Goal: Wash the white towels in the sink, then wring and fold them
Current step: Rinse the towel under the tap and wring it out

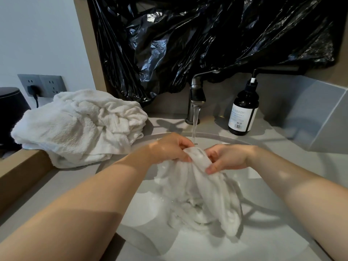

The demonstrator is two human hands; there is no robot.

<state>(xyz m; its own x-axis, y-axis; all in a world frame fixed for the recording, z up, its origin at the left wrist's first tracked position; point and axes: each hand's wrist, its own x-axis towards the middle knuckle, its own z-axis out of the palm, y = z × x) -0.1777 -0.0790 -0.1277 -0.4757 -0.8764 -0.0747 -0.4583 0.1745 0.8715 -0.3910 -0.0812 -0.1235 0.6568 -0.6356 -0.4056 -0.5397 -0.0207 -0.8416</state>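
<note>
A wet white towel (205, 193) hangs bunched into the white sink (267, 240). My left hand (169, 147) grips its upper edge from the left. My right hand (227, 159) pinches the same edge from the right, thumb on the cloth. The held edge sits just below the faucet (196, 95), which runs a thin stream of water onto it. The towel's lower part lies crumpled on the sink's bottom. A heap of dry-looking white towels (79, 127) rests on the counter to the left of the sink.
A dark pump bottle (243, 112) stands on the counter right of the faucet. Black plastic sheeting (207, 38) covers the wall behind. A wall socket (42, 84) with a plug and a dark round object (11, 112) are at the far left.
</note>
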